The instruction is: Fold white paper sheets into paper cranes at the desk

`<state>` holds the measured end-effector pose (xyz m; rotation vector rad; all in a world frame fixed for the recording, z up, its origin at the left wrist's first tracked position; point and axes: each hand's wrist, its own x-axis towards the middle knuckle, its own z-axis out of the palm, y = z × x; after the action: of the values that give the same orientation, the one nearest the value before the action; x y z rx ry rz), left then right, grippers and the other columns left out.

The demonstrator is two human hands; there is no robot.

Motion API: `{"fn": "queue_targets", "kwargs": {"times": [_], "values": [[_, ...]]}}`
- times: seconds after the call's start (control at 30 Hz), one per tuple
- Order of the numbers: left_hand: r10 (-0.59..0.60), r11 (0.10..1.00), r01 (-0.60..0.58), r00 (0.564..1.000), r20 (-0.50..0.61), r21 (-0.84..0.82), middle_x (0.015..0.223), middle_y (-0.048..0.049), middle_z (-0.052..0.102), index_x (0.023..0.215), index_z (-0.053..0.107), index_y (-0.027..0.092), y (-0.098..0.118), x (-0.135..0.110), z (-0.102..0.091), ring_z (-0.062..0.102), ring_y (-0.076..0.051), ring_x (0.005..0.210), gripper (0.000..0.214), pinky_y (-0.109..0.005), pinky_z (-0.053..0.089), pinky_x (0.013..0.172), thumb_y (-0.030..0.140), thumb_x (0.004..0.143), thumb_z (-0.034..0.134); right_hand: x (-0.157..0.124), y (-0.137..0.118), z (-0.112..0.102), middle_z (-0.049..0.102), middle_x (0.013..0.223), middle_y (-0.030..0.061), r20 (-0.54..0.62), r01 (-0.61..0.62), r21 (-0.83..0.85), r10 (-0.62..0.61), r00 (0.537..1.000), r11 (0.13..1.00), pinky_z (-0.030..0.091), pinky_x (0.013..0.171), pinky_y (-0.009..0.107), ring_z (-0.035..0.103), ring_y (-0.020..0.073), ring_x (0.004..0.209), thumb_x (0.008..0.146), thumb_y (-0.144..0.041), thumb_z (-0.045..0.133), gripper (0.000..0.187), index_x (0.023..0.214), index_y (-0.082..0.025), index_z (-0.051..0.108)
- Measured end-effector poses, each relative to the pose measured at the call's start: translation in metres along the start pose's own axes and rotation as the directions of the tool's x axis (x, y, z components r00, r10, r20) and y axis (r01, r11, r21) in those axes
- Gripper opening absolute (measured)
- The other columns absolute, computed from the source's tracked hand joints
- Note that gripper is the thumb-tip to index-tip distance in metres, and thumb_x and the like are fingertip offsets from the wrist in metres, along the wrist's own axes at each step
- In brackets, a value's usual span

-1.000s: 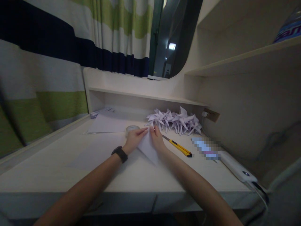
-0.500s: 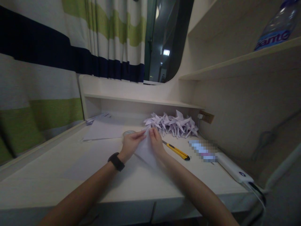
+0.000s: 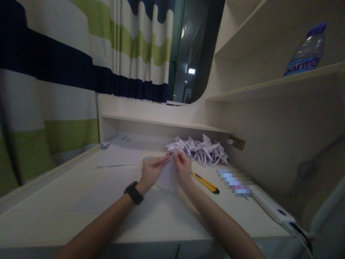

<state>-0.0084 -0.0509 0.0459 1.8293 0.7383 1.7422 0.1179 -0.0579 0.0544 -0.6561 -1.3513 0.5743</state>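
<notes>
My left hand (image 3: 152, 171) and my right hand (image 3: 182, 168) pinch the far tip of a folded white paper (image 3: 168, 177) between them, over the middle of the pale desk (image 3: 81, 201). The fingers of both hands are closed on the paper, which is lifted a little off the desk. A black watch (image 3: 133, 192) is on my left wrist. Just behind my hands lies a heap of several folded paper cranes (image 3: 202, 148). A roll of clear tape (image 3: 147, 159) peeks out behind my left hand.
A yellow utility knife (image 3: 206, 182) lies right of my hands, then a blurred flat item (image 3: 235, 181) and a white power strip (image 3: 271, 208). Loose white sheets (image 3: 120, 155) lie at the back left. A water bottle (image 3: 303, 50) stands on the upper right shelf. A striped curtain (image 3: 54, 72) hangs left.
The camera tilted up a little. My hands raised the paper's far tip slightly off the desk and kept their pinch on it.
</notes>
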Motion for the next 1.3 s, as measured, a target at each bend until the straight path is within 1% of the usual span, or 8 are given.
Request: {"fn": "queue_targets", "kwargs": {"times": [0.17, 0.33, 0.6, 0.77, 0.93, 1.03, 1.17, 1.3], "values": [[-0.009, 1.0, 0.009, 1.0, 0.002, 0.017, 0.099, -0.0041, 0.074, 0.091, 0.077, 0.021, 0.004, -0.001, -0.001, 0.07, -0.023, 0.088, 0.019, -0.034, 0.055, 0.087, 0.032, 0.077, 0.069, -0.001, -0.002, 0.0, 0.069, 0.088, 0.0046, -0.015, -0.027, 0.018, 0.027, 1.0, 0.999, 0.045, 0.085, 0.037, 0.061, 0.0227, 0.089, 0.084, -0.041, 0.059, 0.02, 0.082, -0.024, 0.069], [0.0, 1.0, 0.001, 1.0, -0.029, 0.014, 0.097, -0.0053, 0.074, 0.091, 0.076, 0.019, 0.001, -0.001, -0.002, 0.07, -0.023, 0.087, 0.021, -0.034, 0.055, 0.086, 0.032, 0.075, 0.07, -0.001, -0.001, -0.001, 0.072, 0.088, 0.0044, -0.029, -0.005, 0.065, 0.007, 1.0, 0.998, 0.046, 0.086, 0.037, 0.064, 0.0223, 0.088, 0.082, -0.036, 0.064, 0.015, 0.084, -0.024, 0.072], [0.077, 0.99, -0.075, 0.997, -0.015, 0.116, 0.103, -0.0041, 0.073, 0.099, 0.074, 0.021, -0.001, -0.002, 0.0, 0.07, -0.022, 0.09, 0.022, -0.032, 0.054, 0.086, 0.027, 0.079, 0.068, 0.001, -0.004, -0.004, 0.073, 0.091, 0.0056, -0.027, -0.057, 0.038, 0.059, 0.998, 0.998, 0.049, 0.086, 0.039, 0.064, 0.0253, 0.092, 0.079, -0.039, 0.066, 0.02, 0.085, -0.022, 0.074], [0.1, 0.984, -0.097, 0.995, -0.012, 0.152, 0.099, -0.0031, 0.074, 0.095, 0.075, 0.022, 0.003, -0.003, 0.001, 0.07, -0.021, 0.087, 0.018, -0.031, 0.055, 0.084, 0.027, 0.08, 0.067, 0.002, -0.004, -0.003, 0.074, 0.091, 0.0062, -0.024, -0.069, 0.061, 0.071, 0.997, 0.996, 0.051, 0.082, 0.037, 0.066, 0.0246, 0.088, 0.078, -0.037, 0.068, 0.019, 0.085, -0.021, 0.075], [0.063, 0.99, -0.058, 0.997, -0.039, 0.128, 0.099, -0.002, 0.074, 0.095, 0.076, 0.023, 0.003, -0.003, 0.002, 0.07, -0.021, 0.087, 0.018, -0.032, 0.056, 0.083, 0.028, 0.078, 0.069, 0.004, -0.004, -0.003, 0.075, 0.081, 0.0054, -0.05, -0.076, 0.058, 0.079, 0.996, 0.995, 0.053, 0.077, 0.035, 0.068, 0.0231, 0.081, 0.073, -0.04, 0.071, 0.023, 0.081, -0.019, 0.075], [0.044, 0.995, -0.04, 0.998, -0.053, 0.088, 0.097, -0.0018, 0.074, 0.093, 0.076, 0.023, 0.003, -0.003, 0.002, 0.071, -0.02, 0.084, 0.017, -0.031, 0.056, 0.082, 0.026, 0.077, 0.07, 0.006, -0.004, -0.005, 0.075, 0.078, 0.0051, -0.056, -0.076, 0.075, 0.08, 0.995, 0.994, 0.053, 0.074, 0.033, 0.068, 0.0219, 0.077, 0.072, -0.037, 0.072, 0.021, 0.08, -0.018, 0.076], [0.022, 0.998, -0.018, 0.999, -0.049, 0.064, 0.095, -0.0025, 0.075, 0.09, 0.076, 0.022, 0.005, -0.003, 0.003, 0.071, -0.02, 0.083, 0.016, -0.03, 0.057, 0.082, 0.025, 0.075, 0.071, 0.007, -0.005, -0.005, 0.075, 0.074, 0.0042, -0.047, -0.096, 0.116, 0.102, 0.994, 0.989, 0.053, 0.07, 0.031, 0.069, 0.0206, 0.072, 0.072, -0.034, 0.073, 0.016, 0.077, -0.019, 0.075], [0.004, 0.997, -0.001, 0.999, -0.04, 0.073, 0.095, -0.0034, 0.075, 0.09, 0.076, 0.022, 0.008, -0.003, 0.002, 0.071, -0.021, 0.084, 0.016, -0.031, 0.056, 0.082, 0.024, 0.075, 0.071, 0.009, -0.007, -0.005, 0.074, 0.073, 0.0048, -0.068, -0.117, 0.119, 0.126, 0.99, 0.986, 0.053, 0.068, 0.03, 0.069, 0.0206, 0.069, 0.07, -0.034, 0.075, 0.017, 0.075, -0.018, 0.075]]}}
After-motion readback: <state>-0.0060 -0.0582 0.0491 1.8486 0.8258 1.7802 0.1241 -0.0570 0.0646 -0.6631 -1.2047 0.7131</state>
